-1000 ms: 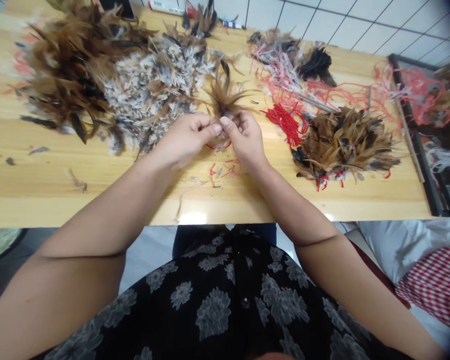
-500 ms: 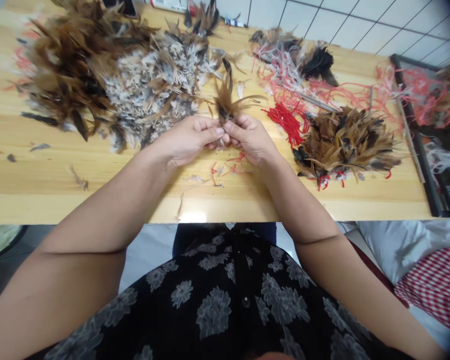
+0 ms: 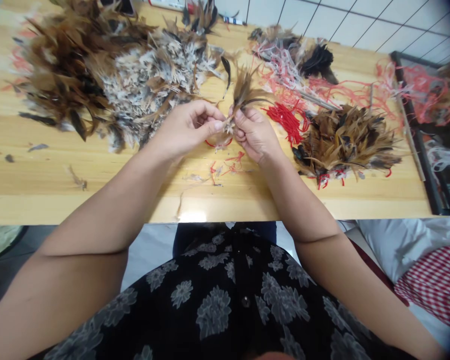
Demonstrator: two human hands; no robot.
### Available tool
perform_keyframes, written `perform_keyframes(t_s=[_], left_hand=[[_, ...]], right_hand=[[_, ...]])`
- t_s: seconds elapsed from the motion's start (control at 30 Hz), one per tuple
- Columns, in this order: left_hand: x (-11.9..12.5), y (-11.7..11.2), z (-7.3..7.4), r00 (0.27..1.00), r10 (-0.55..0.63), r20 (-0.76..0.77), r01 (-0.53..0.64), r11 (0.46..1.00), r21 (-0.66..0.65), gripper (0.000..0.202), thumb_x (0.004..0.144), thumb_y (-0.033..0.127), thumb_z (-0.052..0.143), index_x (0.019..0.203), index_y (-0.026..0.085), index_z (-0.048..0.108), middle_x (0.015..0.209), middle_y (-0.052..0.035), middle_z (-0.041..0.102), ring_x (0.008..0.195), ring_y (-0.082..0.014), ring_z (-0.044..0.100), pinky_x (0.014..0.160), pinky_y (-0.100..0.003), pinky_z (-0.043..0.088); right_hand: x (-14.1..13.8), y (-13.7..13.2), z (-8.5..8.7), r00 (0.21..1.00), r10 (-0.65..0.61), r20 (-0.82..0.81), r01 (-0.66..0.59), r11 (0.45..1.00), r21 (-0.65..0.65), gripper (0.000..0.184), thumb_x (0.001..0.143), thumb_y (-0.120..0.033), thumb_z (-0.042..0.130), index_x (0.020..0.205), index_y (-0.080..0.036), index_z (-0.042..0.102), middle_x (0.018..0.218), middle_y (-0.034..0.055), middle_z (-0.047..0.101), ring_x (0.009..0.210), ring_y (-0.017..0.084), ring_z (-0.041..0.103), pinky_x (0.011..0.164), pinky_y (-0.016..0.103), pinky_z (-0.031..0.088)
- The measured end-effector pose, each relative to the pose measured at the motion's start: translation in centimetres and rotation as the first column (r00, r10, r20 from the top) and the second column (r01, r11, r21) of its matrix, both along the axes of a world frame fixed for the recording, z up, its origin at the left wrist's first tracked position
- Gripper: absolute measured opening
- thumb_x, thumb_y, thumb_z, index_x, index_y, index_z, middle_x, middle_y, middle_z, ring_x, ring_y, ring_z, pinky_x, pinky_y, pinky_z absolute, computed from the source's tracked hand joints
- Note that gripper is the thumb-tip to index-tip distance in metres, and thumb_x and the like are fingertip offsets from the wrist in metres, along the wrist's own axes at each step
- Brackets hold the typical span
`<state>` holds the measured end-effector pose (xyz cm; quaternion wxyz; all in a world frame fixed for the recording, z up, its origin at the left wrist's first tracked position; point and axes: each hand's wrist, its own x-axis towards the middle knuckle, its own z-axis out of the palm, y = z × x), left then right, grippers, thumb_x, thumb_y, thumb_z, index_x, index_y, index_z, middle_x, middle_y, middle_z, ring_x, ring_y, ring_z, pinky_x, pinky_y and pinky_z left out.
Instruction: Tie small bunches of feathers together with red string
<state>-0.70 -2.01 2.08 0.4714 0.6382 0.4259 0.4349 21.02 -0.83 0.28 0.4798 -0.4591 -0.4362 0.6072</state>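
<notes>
The feather tuft (image 3: 246, 91) sits pinched between the right hand's (image 3: 258, 132) thumb and fingers, fanning toward the worktop's (image 3: 41, 185) far edge; its pale lower ends point at the left hand (image 3: 193, 125), thumb and forefinger nearly together, though from here I can't tell whether they grip. Red strings (image 3: 287, 122) lie beside the right hand, toward the right edge

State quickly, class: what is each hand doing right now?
Left hand: curled beside the brown feather bundle; grip cannot be told.
Right hand: closed, holding that brown feather bundle.
</notes>
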Motion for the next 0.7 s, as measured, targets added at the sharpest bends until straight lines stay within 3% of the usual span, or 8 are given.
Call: perform_keyframes(t_s=[0.1, 0.2, 0.33, 0.5, 0.7], left_hand=[[0.1, 0.1, -0.4, 0.998, 0.003, -0.065, -0.001, 0.999, 0.032, 0.035, 0.108, 0.041, 0.109, 0.102, 0.024, 0.078, 0.095, -0.0027, 0.08, 0.096, -0.0256, 0.078, 0.088, -0.04, 0.061], [0.4, -0.1, -0.6, 0.995, 0.013, -0.102, -0.008, 0.999, 0.05, 0.03, 0.107, 0.033, 0.105, 0.102, 0.025, 0.077, 0.09, -0.0009, 0.078, 0.09, -0.0247, 0.075, 0.084, -0.04, 0.058], [0.7, -0.3, -0.6, 0.975, 0.121, -0.189, -0.097, 0.987, 0.132, 0.019, 0.105, 0.02, 0.094, 0.094, 0.025, 0.08, 0.086, 0.0006, 0.079, 0.081, -0.0226, 0.069, 0.082, -0.041, 0.055], [0.6, 0.1, -1.3, 0.987, 0.11, -0.119, -0.102, 0.992, 0.074, 0.014, 0.105, 0.034, 0.098, 0.1, 0.026, 0.086, 0.101, -0.0023, 0.091, 0.104, -0.0325, 0.086, 0.102, -0.047, 0.073], [0.6, 0.1, -1.2, 1.0, 0.007, -0.028, -0.009, 0.997, -0.078, 0.034, 0.103, 0.049, 0.109, 0.109, 0.026, 0.085, 0.1, -0.0028, 0.092, 0.115, -0.0367, 0.094, 0.109, -0.054, 0.082]], right_hand=[[-0.3, -0.2, 0.0, 1.0, -0.003, 0.019, 0.003, 1.0, 0.005, 0.059, 0.102, -0.066, 0.111, 0.103, -0.028, 0.066, 0.077, -0.0097, 0.061, 0.065, 0.011, 0.051, 0.059, 0.024, 0.047], [-0.7, -0.4, 0.1, 0.999, 0.019, 0.03, -0.02, 1.0, 0.017, 0.062, 0.102, -0.071, 0.109, 0.103, -0.028, 0.065, 0.077, -0.0089, 0.063, 0.072, 0.012, 0.064, 0.066, 0.023, 0.056], [-1.7, -1.1, 0.9, 0.998, 0.062, 0.01, -0.062, 0.998, 0.02, 0.063, 0.102, -0.066, 0.111, 0.098, -0.027, 0.061, 0.081, -0.0067, 0.068, 0.087, 0.015, 0.077, 0.077, 0.024, 0.066], [-2.3, -2.3, 1.9, 0.999, 0.01, -0.03, -0.011, 0.999, -0.053, 0.059, 0.105, -0.055, 0.111, 0.097, -0.027, 0.06, 0.083, -0.0065, 0.07, 0.086, 0.013, 0.074, 0.072, 0.02, 0.062], [-2.0, -2.3, 0.8, 0.997, 0.032, -0.076, -0.035, 0.999, -0.038, 0.059, 0.102, -0.062, 0.111, 0.099, -0.027, 0.063, 0.087, -0.0051, 0.074, 0.086, 0.014, 0.075, 0.07, 0.021, 0.06]])
